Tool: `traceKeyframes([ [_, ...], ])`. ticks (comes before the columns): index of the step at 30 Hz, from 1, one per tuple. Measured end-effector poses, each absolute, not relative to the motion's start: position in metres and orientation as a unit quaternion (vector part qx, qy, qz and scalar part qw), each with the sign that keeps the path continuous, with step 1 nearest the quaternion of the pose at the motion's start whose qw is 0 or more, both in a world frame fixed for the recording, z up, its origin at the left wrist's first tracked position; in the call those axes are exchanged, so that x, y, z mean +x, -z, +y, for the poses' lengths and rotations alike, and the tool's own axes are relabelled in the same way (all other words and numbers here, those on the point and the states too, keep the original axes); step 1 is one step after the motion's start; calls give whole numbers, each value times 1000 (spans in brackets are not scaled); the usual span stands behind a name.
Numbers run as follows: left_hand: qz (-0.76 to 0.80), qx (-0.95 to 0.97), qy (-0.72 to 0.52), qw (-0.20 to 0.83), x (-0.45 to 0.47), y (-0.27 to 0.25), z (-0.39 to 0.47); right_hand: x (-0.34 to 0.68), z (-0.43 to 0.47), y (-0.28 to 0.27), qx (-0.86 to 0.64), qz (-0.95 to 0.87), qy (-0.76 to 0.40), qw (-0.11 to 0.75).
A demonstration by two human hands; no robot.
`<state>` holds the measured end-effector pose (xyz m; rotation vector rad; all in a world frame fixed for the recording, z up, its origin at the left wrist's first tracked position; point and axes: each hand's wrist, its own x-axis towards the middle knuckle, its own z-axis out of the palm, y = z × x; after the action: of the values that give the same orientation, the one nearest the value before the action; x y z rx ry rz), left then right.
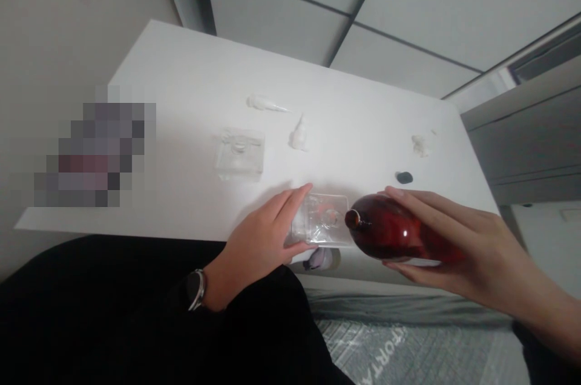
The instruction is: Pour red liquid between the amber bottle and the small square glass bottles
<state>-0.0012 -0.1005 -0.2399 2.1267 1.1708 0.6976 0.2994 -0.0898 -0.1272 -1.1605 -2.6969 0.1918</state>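
Note:
My right hand (pixel 472 240) is wrapped round a dark red-brown bottle (pixel 399 226), tilted on its side with its uncapped mouth pointing left. The mouth is right beside a clear square container (pixel 324 233) with a round opening on top. My left hand (pixel 263 230) grips that container from the left, thumb and fingers on opposite sides. I cannot make out any liquid leaving the bottle. A similar clear square container (pixel 239 158) stands farther left on the table. Behind them are a small white bottle with a pointed tip (pixel 299 135) and a white tapered tube lying down (pixel 267 103).
A dark cap (pixel 403 177) and a small crumpled whitish thing (pixel 420 146) lie on the right of the white table (pixel 181 82). Something at the left edge is blurred out. A small purplish object (pixel 319 259) shows below the table's near edge. Pale panelled doors (pixel 281 3) stand behind.

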Motion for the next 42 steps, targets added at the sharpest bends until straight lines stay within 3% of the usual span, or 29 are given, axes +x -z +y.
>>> traceKeyframes([
  [42,450,796,-267,303,0,239,-101,294,-82,99,-360,-933,16,14],
])
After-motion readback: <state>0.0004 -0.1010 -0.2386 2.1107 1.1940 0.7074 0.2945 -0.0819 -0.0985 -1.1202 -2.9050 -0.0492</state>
